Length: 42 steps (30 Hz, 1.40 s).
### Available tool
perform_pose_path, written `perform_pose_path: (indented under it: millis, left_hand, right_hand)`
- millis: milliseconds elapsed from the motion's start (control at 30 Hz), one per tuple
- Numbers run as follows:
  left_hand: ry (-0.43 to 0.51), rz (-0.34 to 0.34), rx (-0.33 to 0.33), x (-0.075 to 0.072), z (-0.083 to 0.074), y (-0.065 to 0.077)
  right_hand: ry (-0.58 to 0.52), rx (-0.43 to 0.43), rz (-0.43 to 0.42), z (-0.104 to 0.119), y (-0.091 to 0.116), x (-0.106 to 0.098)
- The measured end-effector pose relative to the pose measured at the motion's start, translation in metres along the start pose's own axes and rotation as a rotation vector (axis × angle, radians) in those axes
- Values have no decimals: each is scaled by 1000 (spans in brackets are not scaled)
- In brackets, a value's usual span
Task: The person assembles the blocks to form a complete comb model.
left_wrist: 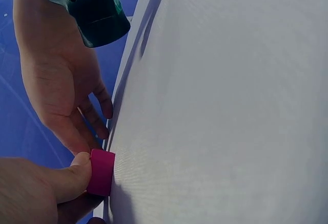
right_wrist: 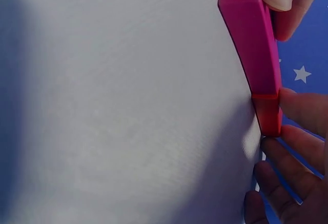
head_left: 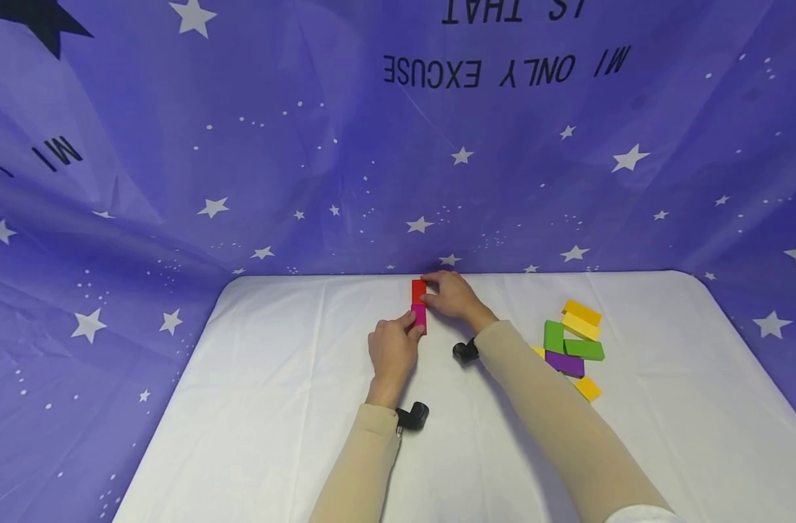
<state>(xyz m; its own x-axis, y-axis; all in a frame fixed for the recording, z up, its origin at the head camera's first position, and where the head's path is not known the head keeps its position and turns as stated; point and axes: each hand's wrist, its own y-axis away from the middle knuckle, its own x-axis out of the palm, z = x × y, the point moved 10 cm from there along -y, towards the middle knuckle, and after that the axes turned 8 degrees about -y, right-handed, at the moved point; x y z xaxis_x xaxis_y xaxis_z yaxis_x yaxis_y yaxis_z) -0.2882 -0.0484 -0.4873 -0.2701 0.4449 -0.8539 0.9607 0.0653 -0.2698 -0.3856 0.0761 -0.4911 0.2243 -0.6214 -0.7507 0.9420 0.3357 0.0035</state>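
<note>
A red block (head_left: 418,290) and a magenta block (head_left: 420,319) lie end to end on the white table, near its back edge. My left hand (head_left: 393,350) pinches the magenta block between thumb and fingers; the left wrist view shows the thumb against the near end of that block (left_wrist: 101,172). Further back, my right hand (head_left: 457,296) holds the red block, thumb on its right side and a finger at its far end. In the right wrist view the two blocks meet at a straight seam, and the red block (right_wrist: 268,115) sits between the right thumb and fingers.
To the right lies a loose group of blocks: a purple block (head_left: 564,363), green blocks (head_left: 584,349), and several yellow and orange ones (head_left: 582,312). My right sleeve (head_left: 555,414) partly covers the group. A purple star-patterned curtain (head_left: 346,181) rises behind the white table (head_left: 254,407).
</note>
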Motion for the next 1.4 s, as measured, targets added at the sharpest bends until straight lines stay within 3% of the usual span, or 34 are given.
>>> perform_pose_path:
  millis: [767, 1100, 1267, 1400]
  left_hand:
    - [25, 6, 14, -4, 1, -5]
    - [-22, 18, 15, -2, -1, -3]
    - [-7, 37, 1, -6, -1, -7]
    - [17, 35, -21, -11, 5, -17]
  right_hand:
    - [-17, -10, -7, -2, 0, 2]
    - [-39, 4, -10, -5, 1, 3]
    - [-127, 21, -49, -11, 5, -5]
    - [-203, 48, -115, -17, 16, -23]
